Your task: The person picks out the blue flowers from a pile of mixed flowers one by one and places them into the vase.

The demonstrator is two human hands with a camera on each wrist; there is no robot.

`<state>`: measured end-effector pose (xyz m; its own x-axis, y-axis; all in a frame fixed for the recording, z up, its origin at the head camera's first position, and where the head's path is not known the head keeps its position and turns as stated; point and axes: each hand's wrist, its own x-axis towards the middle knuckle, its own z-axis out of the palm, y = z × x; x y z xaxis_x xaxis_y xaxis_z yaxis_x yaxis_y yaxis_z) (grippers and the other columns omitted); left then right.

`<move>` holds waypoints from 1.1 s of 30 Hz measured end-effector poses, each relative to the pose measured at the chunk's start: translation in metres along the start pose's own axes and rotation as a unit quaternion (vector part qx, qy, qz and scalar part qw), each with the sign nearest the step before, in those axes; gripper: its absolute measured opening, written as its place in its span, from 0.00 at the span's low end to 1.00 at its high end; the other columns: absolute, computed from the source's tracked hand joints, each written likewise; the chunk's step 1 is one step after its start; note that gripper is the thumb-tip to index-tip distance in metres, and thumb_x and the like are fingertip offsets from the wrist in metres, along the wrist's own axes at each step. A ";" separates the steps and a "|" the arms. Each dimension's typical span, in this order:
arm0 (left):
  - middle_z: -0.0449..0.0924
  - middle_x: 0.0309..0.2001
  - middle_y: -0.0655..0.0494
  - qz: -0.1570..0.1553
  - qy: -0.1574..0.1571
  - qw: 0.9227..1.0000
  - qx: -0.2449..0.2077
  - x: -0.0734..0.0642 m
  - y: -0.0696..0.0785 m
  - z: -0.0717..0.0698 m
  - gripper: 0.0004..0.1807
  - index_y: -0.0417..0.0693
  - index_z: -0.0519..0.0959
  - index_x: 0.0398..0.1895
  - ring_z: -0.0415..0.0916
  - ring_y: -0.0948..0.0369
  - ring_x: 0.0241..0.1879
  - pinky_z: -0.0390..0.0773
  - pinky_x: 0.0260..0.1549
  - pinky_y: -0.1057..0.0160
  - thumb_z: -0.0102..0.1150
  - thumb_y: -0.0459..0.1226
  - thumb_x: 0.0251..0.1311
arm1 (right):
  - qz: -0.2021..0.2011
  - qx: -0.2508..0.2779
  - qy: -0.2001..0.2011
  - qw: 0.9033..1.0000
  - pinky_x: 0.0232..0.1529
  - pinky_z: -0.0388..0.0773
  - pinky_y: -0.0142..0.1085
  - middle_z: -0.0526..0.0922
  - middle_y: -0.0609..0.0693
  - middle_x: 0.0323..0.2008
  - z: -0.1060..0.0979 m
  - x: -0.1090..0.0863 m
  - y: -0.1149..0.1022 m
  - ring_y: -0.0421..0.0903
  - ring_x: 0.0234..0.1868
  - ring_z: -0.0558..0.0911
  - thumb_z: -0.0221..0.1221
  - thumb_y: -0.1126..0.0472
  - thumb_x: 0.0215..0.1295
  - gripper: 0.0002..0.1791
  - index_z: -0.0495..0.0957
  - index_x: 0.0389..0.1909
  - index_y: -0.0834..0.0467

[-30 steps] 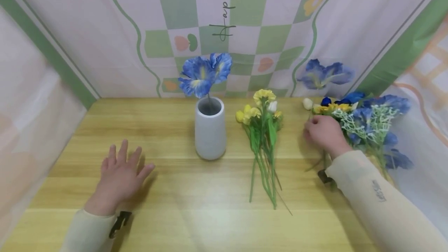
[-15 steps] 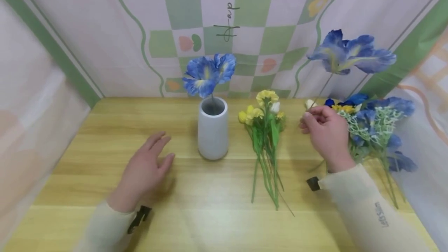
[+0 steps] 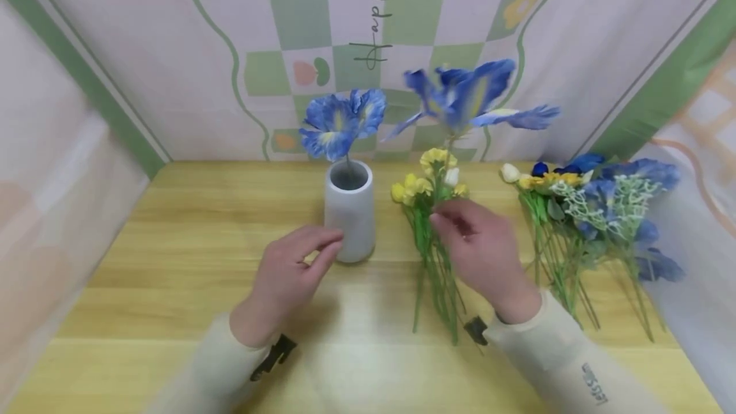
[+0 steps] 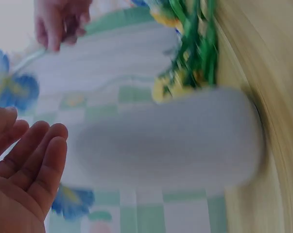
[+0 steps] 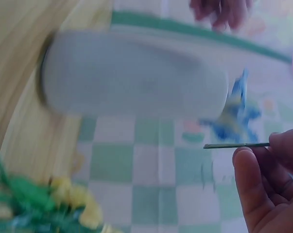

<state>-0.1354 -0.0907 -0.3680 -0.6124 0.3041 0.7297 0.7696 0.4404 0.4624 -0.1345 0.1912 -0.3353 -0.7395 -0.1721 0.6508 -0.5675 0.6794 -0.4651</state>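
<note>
Between thumb and fingers, my right hand [image 3: 483,248] pinches the thin stem [image 5: 233,145] of a blue artificial iris [image 3: 462,98], whose bloom stands above that hand. The stem's cut end pokes out past the fingertips in the right wrist view. A white vase [image 3: 351,225] stands upright on the table to the left of this hand, with one blue iris [image 3: 336,123] in its mouth. My left hand [image 3: 290,273] is near the vase's lower left side, fingers gently bent and holding nothing; its fingertips overlap the vase in the head view.
A bunch of yellow and white flowers [image 3: 422,190] lies on the wooden table [image 3: 201,209], partly behind my right hand. Farther right lies a larger pile of blue, yellow and white flowers with pale green sprigs [image 3: 627,203]. A patterned cloth [image 3: 299,18] hangs behind the table.
My right hand has lifted a blue iris from the right-hand pile and carried it left, over the yellow bunch. My left hand has moved right, up to the vase.
</note>
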 end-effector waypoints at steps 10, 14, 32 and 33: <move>0.87 0.41 0.55 -0.089 0.013 0.987 -0.135 0.019 0.027 0.015 0.10 0.40 0.86 0.45 0.84 0.63 0.37 0.83 0.34 0.67 0.68 0.30 0.61 | -0.078 0.041 -0.042 0.995 0.29 0.81 0.37 0.85 0.45 0.33 0.029 -0.001 -0.035 0.38 0.29 0.81 0.66 0.68 0.60 0.06 0.85 0.38 0.59; 0.86 0.38 0.60 -0.104 0.023 0.982 -0.156 0.019 0.028 0.014 0.07 0.44 0.88 0.41 0.82 0.64 0.37 0.82 0.36 0.64 0.68 0.30 0.60 | -0.105 0.045 -0.049 0.992 0.27 0.78 0.34 0.85 0.45 0.33 0.038 0.000 -0.042 0.37 0.28 0.78 0.65 0.63 0.63 0.05 0.86 0.39 0.58; 0.85 0.33 0.45 -0.167 0.116 0.936 -0.288 0.023 0.028 -0.004 0.02 0.31 0.81 0.35 0.83 0.56 0.31 0.85 0.33 0.59 0.63 0.24 0.61 | -0.015 0.029 -0.193 0.981 0.32 0.79 0.33 0.84 0.44 0.35 0.053 0.000 -0.041 0.38 0.32 0.80 0.64 0.62 0.66 0.04 0.85 0.39 0.57; 0.85 0.33 0.43 -0.163 0.134 0.932 -0.295 0.025 0.027 -0.006 0.02 0.29 0.80 0.35 0.83 0.56 0.30 0.85 0.32 0.59 0.62 0.23 0.62 | -0.007 0.019 -0.205 0.978 0.34 0.80 0.34 0.85 0.44 0.35 0.052 0.004 -0.038 0.38 0.33 0.81 0.64 0.62 0.66 0.04 0.85 0.39 0.57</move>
<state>-0.1288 -0.0765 -0.3346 -0.8250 -0.0216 0.5647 0.5641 -0.0922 0.8206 -0.1346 0.1276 -0.3463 -0.8098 -0.4590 0.3653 -0.5865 0.6492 -0.4843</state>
